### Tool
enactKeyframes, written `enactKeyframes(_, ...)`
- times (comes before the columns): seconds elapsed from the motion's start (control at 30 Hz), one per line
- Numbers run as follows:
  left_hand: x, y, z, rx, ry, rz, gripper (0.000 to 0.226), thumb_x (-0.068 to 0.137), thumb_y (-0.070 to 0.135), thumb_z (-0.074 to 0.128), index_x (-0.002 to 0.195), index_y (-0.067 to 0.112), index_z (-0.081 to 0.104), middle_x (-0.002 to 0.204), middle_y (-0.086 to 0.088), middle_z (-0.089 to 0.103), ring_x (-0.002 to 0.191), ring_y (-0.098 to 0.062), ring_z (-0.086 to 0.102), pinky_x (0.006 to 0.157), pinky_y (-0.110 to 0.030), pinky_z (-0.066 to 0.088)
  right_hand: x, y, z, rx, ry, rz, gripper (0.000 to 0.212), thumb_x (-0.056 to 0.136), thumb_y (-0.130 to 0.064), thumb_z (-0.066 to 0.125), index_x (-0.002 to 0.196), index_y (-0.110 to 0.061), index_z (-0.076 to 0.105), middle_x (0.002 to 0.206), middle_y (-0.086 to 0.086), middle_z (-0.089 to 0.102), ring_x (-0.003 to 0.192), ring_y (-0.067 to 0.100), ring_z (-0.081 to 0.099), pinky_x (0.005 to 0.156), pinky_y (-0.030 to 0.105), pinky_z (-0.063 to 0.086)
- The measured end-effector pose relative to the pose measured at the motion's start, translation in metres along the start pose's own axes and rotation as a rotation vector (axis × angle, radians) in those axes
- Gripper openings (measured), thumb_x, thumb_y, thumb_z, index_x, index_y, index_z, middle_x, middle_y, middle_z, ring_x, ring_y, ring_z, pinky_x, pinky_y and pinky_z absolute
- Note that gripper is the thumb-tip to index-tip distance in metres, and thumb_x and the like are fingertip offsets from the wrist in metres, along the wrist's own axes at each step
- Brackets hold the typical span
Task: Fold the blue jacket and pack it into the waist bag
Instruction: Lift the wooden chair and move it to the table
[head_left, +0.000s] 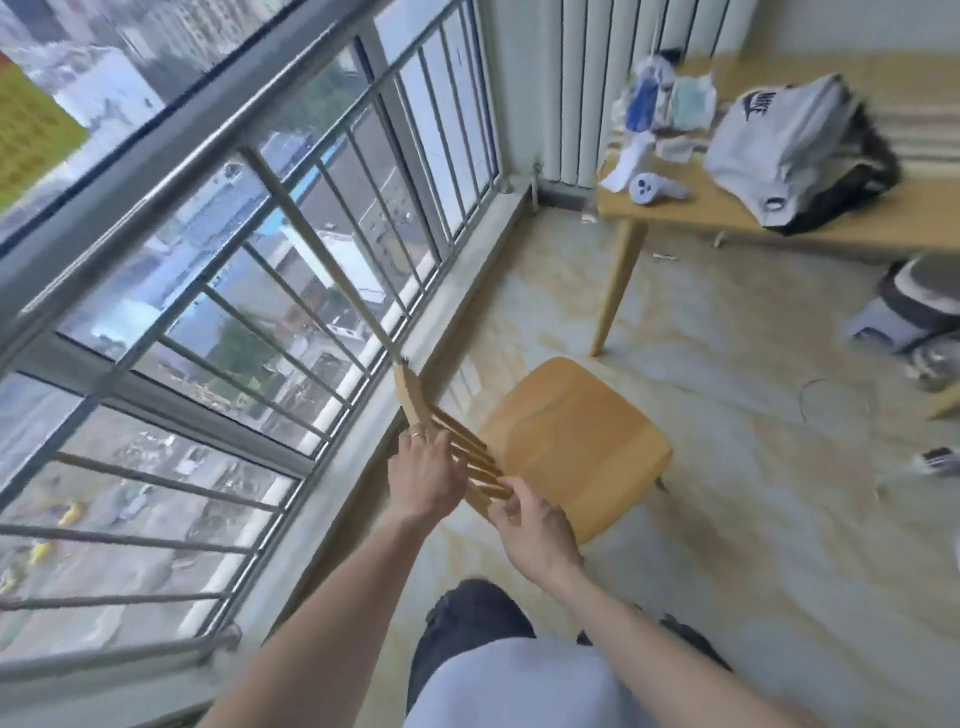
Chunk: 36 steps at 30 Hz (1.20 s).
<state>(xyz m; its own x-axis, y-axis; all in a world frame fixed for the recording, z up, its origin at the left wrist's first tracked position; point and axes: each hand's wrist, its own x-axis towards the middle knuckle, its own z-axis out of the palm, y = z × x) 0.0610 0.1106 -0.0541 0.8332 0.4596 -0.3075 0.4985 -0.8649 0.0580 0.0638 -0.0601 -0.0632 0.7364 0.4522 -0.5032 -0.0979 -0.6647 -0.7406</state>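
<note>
Both hands are on one wooden chair (566, 447) by the window. The left hand (423, 480) is wrapped over the top rail of the chair back, fingers (415, 434) curled around it, with a ring on one of them. The right hand (535, 530) sits just beside it, lower on the same back, its fingers (506, 491) closed loosely on the slats. I count about four slats showing between the two hands. So both hands have hold of the chair and nothing else.

The chair seat is bare and lies right past the right fingers, away from the person. Beyond the left fingers runs the metal railing (218, 291) in front of the glass.

The waist bag (795, 150), grey-white with a dark logo and a black strap, is well apart from both hands, up past the chair seat on the one wooden tabletop (691, 210). Near the bag on the same tabletop there's one small white handheld gadget (652, 188) with a round head, plus a messy pile of packets and papers (665, 104) too blurry to count.

No blue jacket shows up anywhere that I can make out. Whether it's already in the bag, can't tell.

Down on the floor under the tabletop's far end, well off from the right fingers, sits one round grey and dark appliance (914, 306).
</note>
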Motion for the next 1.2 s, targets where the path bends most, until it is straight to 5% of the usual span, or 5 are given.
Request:
enactKeyframes(0.53, 0.118, -0.098, -0.015, -0.109, -0.168, 0.305, 0.062, 0.095, 0.043, 0.053, 0.143, 0.005, 0.042, 0.166, -0.028, 0.004, 0.155, -0.039, -0.004, 0.117, -0.050, 0.031, 0.037, -0.048, 0.122, -0.331, 0.790, 0.731, 0.064, 0.095, -0.051, 0.029, 0.083, -0.016, 0.081, 0.115, 0.019, 0.070, 0.125, 0.040, 0.052, 0.117, 0.051, 0.024)
enactKeyframes(0.7, 0.124, -0.090, -0.030, -0.619, -0.331, -0.002, 0.099, 0.082, 0.015, 0.067, 0.158, 0.018, 0.003, 0.155, -0.023, 0.033, 0.139, -0.042, 0.037, 0.100, -0.046, 0.047, 0.032, -0.063, 0.112, -0.023, 0.868, 0.869, 0.036, 0.099, -0.041, 0.051, 0.122, -0.021, 0.069, 0.167, 0.018, 0.016, 0.156, 0.035, 0.002, 0.123, 0.040, 0.018)
enactKeyframes(0.8, 0.131, -0.081, -0.030, -0.797, -0.423, -0.220, 0.060, 0.086, 0.003, 0.063, 0.139, 0.000, 0.036, 0.118, -0.021, 0.057, 0.094, -0.035, 0.063, 0.078, -0.041, 0.056, 0.035, -0.065, 0.104, 0.300, 1.031, 0.894, 0.059, 0.098, -0.027, 0.059, 0.152, -0.018, 0.039, 0.169, 0.020, -0.001, 0.156, 0.035, 0.001, 0.124, 0.041, 0.018)
enactKeyframes(1.03, 0.151, -0.066, -0.042, -0.999, -0.806, -0.575, 0.017, 0.095, -0.001, 0.052, 0.078, 0.000, 0.054, 0.079, -0.013, 0.056, 0.069, -0.023, 0.055, 0.088, -0.042, 0.056, 0.060, -0.079, 0.089, 0.860, 1.203, 1.030, 0.107, 0.093, -0.004, 0.063, 0.158, -0.038, -0.015, 0.169, -0.001, 0.015, 0.124, 0.041, 0.061, 0.101, 0.046, 0.050)
enactKeyframes(1.2, 0.158, -0.048, -0.047, -0.930, -0.812, -0.713, 0.018, 0.097, -0.001, 0.047, 0.090, -0.006, 0.063, 0.056, -0.012, 0.065, 0.055, -0.030, 0.062, 0.069, -0.042, 0.054, 0.068, -0.050, 0.076, 1.621, 1.335, 1.203, 0.074, 0.081, 0.003, 0.067, 0.145, -0.015, 0.033, 0.122, 0.027, 0.063, 0.087, 0.042, 0.066, 0.089, 0.058, 0.056)
